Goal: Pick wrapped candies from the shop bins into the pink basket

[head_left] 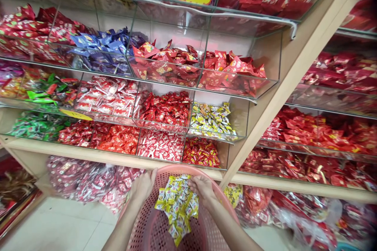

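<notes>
A pink perforated plastic basket (pixel 219 208) stands right in front of me, against the bottom ledge of the shelf. My left hand (pixel 145 185) is closed on its left rim. Small yellow-and-white wrapped candies (pixel 179 204) lie in a heap inside the basket, toward the far side and middle. My right hand (pixel 203 189) reaches over the right side into the basket, its fingers curled together at the heap's right edge, on the wrapped candies. How many pieces it pinches is hidden.
A glass-fronted candy shelf (pixel 159 160) rises ahead. Matching yellow-and-white candies (pixel 210 119) fill one compartment; red candies (pixel 202 153) lie below it. A slanting wooden upright (pixel 282 82) divides the shelves. Bagged candies (pixel 88 180) sit on the tiled floor (pixel 73 219) beneath.
</notes>
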### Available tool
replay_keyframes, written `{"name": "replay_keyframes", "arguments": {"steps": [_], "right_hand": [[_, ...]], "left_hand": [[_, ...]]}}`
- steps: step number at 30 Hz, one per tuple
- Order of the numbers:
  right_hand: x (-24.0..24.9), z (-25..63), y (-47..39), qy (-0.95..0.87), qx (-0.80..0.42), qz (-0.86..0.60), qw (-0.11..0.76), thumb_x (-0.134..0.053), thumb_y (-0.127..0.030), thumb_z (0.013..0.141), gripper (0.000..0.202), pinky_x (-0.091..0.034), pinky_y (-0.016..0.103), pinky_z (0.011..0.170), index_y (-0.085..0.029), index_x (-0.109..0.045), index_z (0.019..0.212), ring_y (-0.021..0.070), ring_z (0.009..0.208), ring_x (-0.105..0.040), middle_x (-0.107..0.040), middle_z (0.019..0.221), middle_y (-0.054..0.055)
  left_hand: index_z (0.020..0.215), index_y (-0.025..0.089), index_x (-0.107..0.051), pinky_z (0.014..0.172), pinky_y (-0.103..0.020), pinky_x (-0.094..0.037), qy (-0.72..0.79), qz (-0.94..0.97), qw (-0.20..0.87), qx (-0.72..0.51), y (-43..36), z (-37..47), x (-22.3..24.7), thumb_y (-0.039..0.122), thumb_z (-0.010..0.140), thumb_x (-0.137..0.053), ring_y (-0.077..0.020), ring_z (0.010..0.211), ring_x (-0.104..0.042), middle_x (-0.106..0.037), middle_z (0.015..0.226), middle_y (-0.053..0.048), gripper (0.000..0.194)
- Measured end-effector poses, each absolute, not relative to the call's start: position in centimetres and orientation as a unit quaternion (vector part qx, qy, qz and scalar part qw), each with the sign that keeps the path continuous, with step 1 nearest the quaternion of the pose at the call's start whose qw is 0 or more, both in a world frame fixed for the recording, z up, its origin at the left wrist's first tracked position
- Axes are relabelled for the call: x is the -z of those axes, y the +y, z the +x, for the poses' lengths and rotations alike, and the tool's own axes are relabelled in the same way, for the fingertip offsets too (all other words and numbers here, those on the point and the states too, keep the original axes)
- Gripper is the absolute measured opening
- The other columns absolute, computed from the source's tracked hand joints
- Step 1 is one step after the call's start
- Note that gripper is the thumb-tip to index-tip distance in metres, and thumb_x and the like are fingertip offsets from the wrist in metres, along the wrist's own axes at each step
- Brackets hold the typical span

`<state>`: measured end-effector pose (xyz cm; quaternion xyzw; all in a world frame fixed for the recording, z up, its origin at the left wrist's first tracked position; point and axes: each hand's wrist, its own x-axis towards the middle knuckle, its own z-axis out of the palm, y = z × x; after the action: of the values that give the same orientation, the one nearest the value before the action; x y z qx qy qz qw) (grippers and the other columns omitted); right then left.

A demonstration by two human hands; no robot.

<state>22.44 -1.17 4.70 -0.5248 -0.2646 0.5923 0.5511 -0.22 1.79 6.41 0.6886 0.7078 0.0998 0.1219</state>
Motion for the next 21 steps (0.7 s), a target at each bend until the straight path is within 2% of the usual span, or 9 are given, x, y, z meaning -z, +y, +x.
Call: {"name": "replay_keyframes", "arguments": {"steps": [4,7,11,13,16,18,21], "right_hand": [[-4.8,22.7,-1.2,-0.319,-0.528,-0.565,0.548,-0.068,-0.04,0.054,0.029,-0.037,0.019,0.04,-0.018,-0.049,0.056,0.0101,0.041,-0.052,-0.058,0.048,-0.001],[-7.6,22.8,-1.3,-0.413,-0.449,-0.577,0.543,-0.064,-0.047,0.06,0.032,-0.031,0.02,0.036,-0.019,-0.048,0.056,0.0092,0.036,-0.046,-0.056,0.049,-0.001],[-15.6,23.3,-1.6,-0.574,-0.337,-0.527,0.529,-0.056,-0.048,0.073,0.032,-0.036,0.021,0.043,-0.019,-0.051,0.06,0.0096,0.042,-0.047,-0.055,0.052,-0.001],[-20.2,24.1,-1.1,-0.621,-0.255,-0.528,0.52,-0.054,-0.046,0.076,0.03,-0.036,0.021,0.046,-0.019,-0.053,0.063,0.0099,0.044,-0.046,-0.053,0.05,-0.002],[-25.4,26.2,1.1,-0.67,-0.131,-0.535,0.498,-0.053,-0.042,0.077,0.026,-0.038,0.022,0.052,-0.018,-0.056,0.07,0.0105,0.05,-0.049,-0.058,0.059,0.0],[-27.3,27.9,3.2,-0.669,-0.053,-0.585,0.455,-0.053,-0.038,0.076,0.02,-0.039,0.022,0.057,-0.018,-0.057,0.071,0.0118,0.056,-0.053,-0.061,0.063,0.0],[-27.9,30.1,6.3,-0.628,0.026,-0.7,0.339,-0.056,-0.036,0.071,0.017,-0.04,0.026,0.063,-0.019,-0.058,0.066,0.0168,0.068,-0.058,-0.063,0.068,0.003]], "left_hand": [[0.1,0.017,-0.061,0.072,-0.037,-0.044,0.706,0.69,0.123,-0.103,1.9,-0.3,-6.2,0.052,0.087,-0.012,-0.0273,0.083,-0.063,-0.067,0.088,-0.014,0.062],[0.101,0.017,-0.061,0.073,-0.037,-0.044,0.703,0.691,0.129,-0.111,2.1,-0.3,-6.0,0.052,0.087,-0.012,-0.0268,0.084,-0.063,-0.068,0.089,-0.014,0.062],[0.102,0.019,-0.061,0.073,-0.039,-0.044,0.706,0.688,0.132,-0.108,2.1,-0.3,-6.0,0.053,0.087,-0.011,-0.028,0.084,-0.063,-0.068,0.088,-0.014,0.062],[0.101,0.019,-0.062,0.072,-0.04,-0.044,0.708,0.687,0.13,-0.105,2.1,-0.3,-6.2,0.053,0.087,-0.012,-0.0293,0.083,-0.063,-0.068,0.087,-0.015,0.063],[0.098,0.018,-0.062,0.072,-0.039,-0.044,0.707,0.689,0.125,-0.105,2.0,-0.2,-6.3,0.052,0.087,-0.012,-0.0292,0.082,-0.064,-0.068,0.086,-0.015,0.062],[0.098,0.017,-0.062,0.073,-0.039,-0.044,0.705,0.691,0.117,-0.107,1.9,-0.2,-6.3,0.051,0.088,-0.013,-0.0278,0.083,-0.064,-0.068,0.086,-0.015,0.061],[0.098,0.017,-0.062,0.074,-0.038,-0.044,0.706,0.69,0.115,-0.114,1.9,-0.3,-5.9,0.052,0.088,-0.013,-0.0271,0.085,-0.063,-0.068,0.087,-0.015,0.061]]}}
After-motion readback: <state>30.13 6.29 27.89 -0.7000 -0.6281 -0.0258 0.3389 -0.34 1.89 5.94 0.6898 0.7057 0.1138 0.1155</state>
